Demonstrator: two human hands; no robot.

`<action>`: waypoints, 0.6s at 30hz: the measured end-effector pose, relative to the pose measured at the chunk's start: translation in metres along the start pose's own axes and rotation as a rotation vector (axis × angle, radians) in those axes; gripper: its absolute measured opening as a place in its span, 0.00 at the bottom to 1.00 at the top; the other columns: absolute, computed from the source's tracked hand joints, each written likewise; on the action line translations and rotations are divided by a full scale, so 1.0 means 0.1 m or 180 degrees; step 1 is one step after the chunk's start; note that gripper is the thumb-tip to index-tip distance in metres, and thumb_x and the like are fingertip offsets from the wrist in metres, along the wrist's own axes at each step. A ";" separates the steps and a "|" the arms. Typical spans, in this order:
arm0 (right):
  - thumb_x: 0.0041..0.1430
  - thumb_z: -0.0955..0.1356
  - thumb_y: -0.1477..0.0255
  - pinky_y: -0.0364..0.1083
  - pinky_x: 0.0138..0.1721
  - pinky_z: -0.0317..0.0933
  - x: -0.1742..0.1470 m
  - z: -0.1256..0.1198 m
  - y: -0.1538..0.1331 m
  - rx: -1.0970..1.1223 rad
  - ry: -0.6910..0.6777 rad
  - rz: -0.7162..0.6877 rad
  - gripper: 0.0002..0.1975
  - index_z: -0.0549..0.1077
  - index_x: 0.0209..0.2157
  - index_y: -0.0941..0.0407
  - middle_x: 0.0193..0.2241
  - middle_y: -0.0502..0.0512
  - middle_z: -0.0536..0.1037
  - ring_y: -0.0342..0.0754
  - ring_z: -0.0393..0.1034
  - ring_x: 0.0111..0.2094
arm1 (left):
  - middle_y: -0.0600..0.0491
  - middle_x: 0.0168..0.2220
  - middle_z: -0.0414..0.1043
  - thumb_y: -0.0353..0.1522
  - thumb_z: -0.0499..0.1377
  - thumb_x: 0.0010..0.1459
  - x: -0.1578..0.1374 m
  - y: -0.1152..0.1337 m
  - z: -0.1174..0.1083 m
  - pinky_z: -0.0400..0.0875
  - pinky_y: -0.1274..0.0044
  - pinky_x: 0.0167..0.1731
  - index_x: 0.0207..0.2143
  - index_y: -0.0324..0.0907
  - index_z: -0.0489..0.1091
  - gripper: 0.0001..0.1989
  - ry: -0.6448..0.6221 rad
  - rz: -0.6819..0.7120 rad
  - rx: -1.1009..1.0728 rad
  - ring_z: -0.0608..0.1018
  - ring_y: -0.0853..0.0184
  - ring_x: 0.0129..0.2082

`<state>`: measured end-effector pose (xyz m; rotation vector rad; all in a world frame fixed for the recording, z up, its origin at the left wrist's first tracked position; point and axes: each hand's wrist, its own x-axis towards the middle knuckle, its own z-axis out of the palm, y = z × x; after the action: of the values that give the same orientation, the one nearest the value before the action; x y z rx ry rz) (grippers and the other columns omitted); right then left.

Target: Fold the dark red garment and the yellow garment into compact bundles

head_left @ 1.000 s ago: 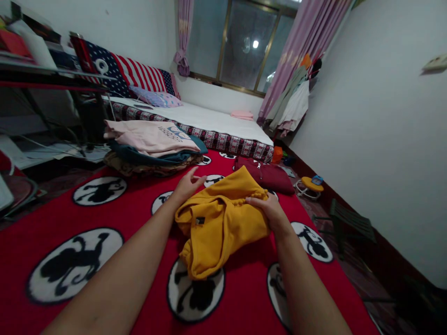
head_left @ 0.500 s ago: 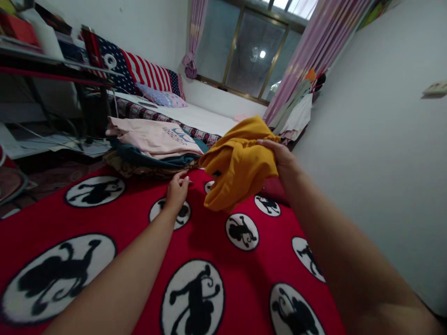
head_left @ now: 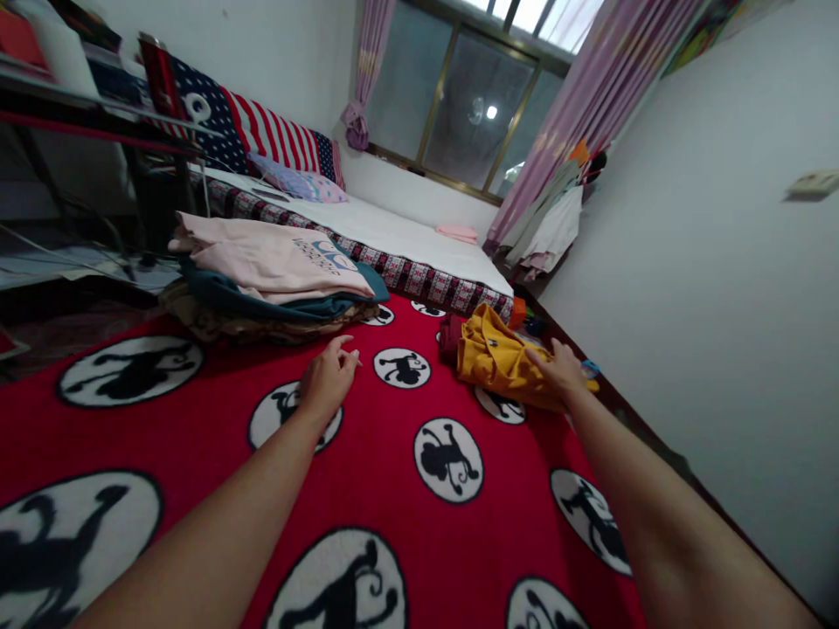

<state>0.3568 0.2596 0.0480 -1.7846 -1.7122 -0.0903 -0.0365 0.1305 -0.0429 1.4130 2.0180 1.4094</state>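
A mustard-yellow garment (head_left: pixel 495 354) lies bunched on the red blanket, at the right of the view. My right hand (head_left: pixel 564 371) rests against its right side with thumb and fingers apart; part of the hand's underside is hidden. A dark red folded cloth (head_left: pixel 450 338) touches the yellow garment's left side. My left hand (head_left: pixel 329 371) hovers over the blanket with loosely bent, parted fingers and nothing in them. Just beyond it sits a stack of folded clothes, a pink printed garment (head_left: pixel 268 258) on top of a teal one (head_left: pixel 262 301).
The red blanket (head_left: pixel 386 463) with monkey circles covers the bed before me. Behind it stands a white-topped bed (head_left: pixel 393 223) below the window. A cluttered desk (head_left: pixel 98 122) is at left. Clothes (head_left: pixel 554 227) hang by the right wall.
My right hand has lowered the yellow garment from mid-air to the blanket, beside the dark red cloth, and its fingers have loosened. My left hand has stayed nearly in place.
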 end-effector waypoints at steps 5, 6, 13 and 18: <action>0.54 0.67 0.55 0.55 0.63 0.49 -0.22 0.33 -0.30 -0.0047 -0.1099 -0.2114 0.40 0.56 0.65 0.55 0.64 0.61 0.61 0.57 0.55 0.63 | 0.50 0.35 0.80 0.36 0.53 0.61 0.00 -0.02 0.01 0.68 0.75 0.38 0.52 0.44 0.69 0.18 -0.0099 0.0036 0.0118 0.80 0.61 0.40; 0.51 0.70 0.53 0.55 0.63 0.47 -0.26 0.38 -0.36 -0.0172 -0.1211 -0.2376 0.43 0.56 0.65 0.55 0.65 0.61 0.59 0.58 0.53 0.65 | 0.51 0.34 0.80 0.36 0.53 0.61 0.00 -0.02 0.01 0.68 0.75 0.38 0.51 0.44 0.70 0.17 -0.0120 0.0050 0.0146 0.80 0.61 0.40; 0.57 0.66 0.63 0.48 0.48 0.60 -0.34 0.59 -0.56 -0.0722 -0.0886 -0.1335 0.20 0.74 0.49 0.55 0.48 0.62 0.77 0.55 0.70 0.49 | 0.52 0.35 0.80 0.34 0.55 0.58 -0.02 -0.02 0.02 0.68 0.74 0.38 0.48 0.48 0.73 0.16 -0.0159 0.0109 0.0397 0.79 0.60 0.40; 0.59 0.62 0.68 0.46 0.40 0.61 -0.09 0.55 -0.70 -0.0586 -0.0457 -0.0765 0.15 0.79 0.37 0.59 0.35 0.62 0.81 0.53 0.74 0.38 | 0.51 0.37 0.80 0.34 0.55 0.58 -0.02 0.00 0.03 0.69 0.73 0.38 0.47 0.49 0.74 0.15 -0.0199 0.0046 0.0516 0.79 0.59 0.40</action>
<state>0.2707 0.2735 0.0287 -1.7416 -2.0757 -0.2346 -0.0340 0.1303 -0.0450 1.5202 2.1269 1.2148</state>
